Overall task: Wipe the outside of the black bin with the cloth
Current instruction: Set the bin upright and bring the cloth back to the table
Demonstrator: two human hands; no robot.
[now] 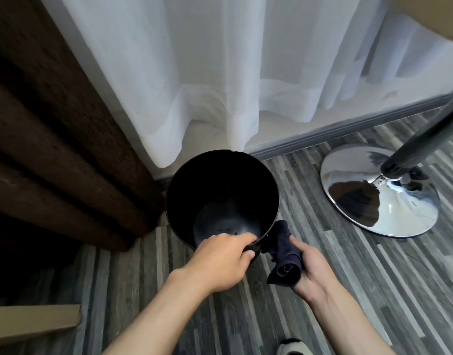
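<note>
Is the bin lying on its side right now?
No: the black bin stands upright on the floor with its open mouth facing up, the left hand gripping its near rim and the right hand holding the cloth beside it.

Head view, steeply down, close overhead.

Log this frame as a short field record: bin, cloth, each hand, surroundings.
bin: black bin, upright on the striped floor, open top, looks empty inside
cloth: dark cloth, bunched, touching the bin's outer wall on the near right side
left hand: left hand gripping the bin's near rim, fingers over the edge
right hand: right hand closed around the cloth
surroundings: white curtain behind the bin, brown curtain to its left, chrome stool base to its right
</note>
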